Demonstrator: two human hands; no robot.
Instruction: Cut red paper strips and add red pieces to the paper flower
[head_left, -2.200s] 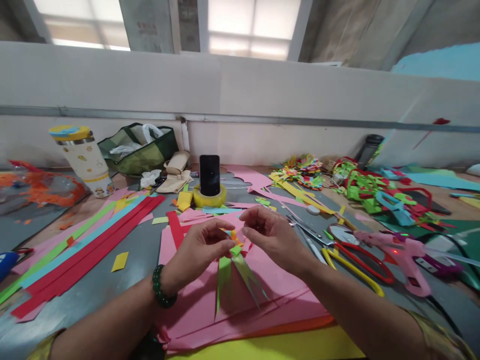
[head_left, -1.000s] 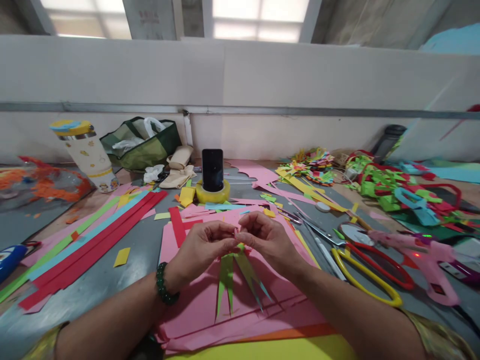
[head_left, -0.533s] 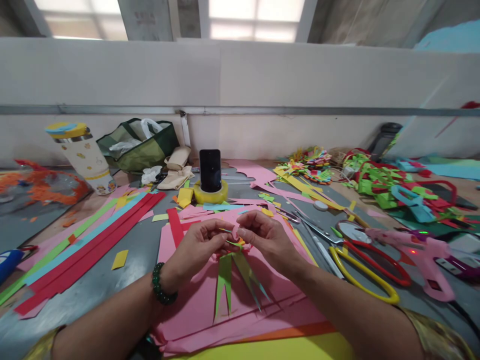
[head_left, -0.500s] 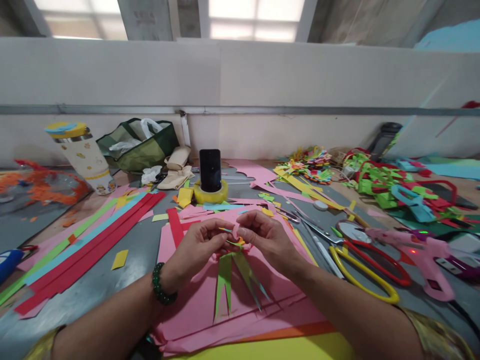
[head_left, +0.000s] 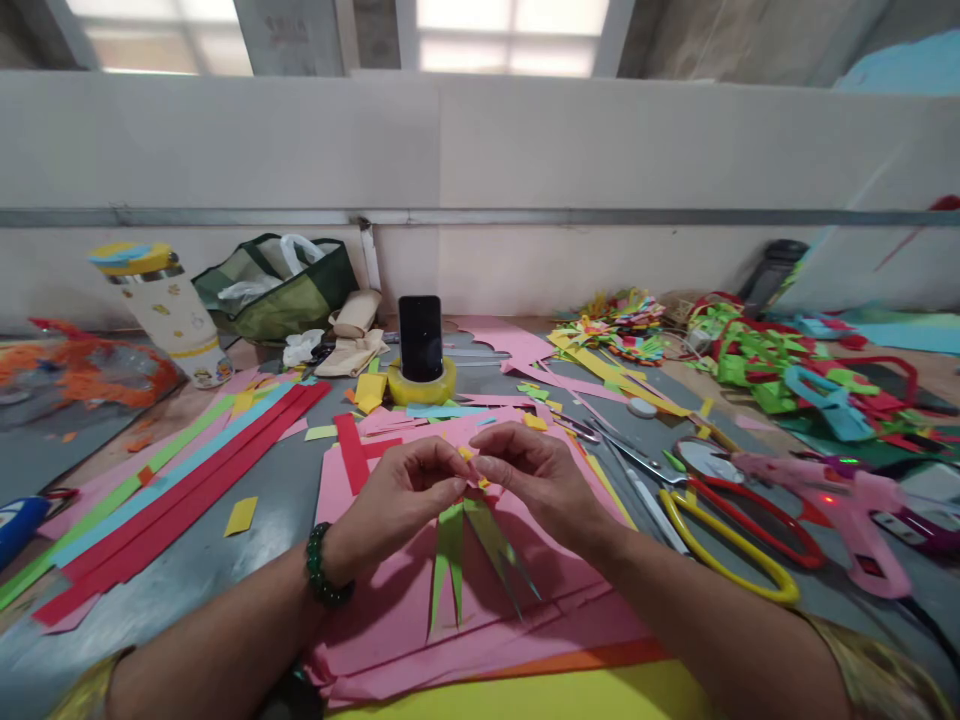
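Both hands meet over a stack of pink paper sheets (head_left: 390,620). Between their fingertips is a small paper piece (head_left: 484,484) in yellow, pink and green, with pointed green strips (head_left: 450,560) hanging toward me. My left hand (head_left: 412,490), with a green bead bracelet on the wrist, pinches the left side of the piece. My right hand (head_left: 529,480) pinches its right side, thumb and index finger together. The fingers hide much of the piece's centre.
Right of the stack lie red- and yellow-handled scissors (head_left: 731,570) and a pink glue gun (head_left: 862,510). A phone (head_left: 421,340) stands in yellow tape (head_left: 424,388). Long coloured strips (head_left: 195,480), a bottle (head_left: 169,310) and a bag (head_left: 289,300) are left.
The fingertips of both hands have shifted slightly around the small paper piece, and my left fingers are closer to my right ones. The hanging green strips have turned a little.
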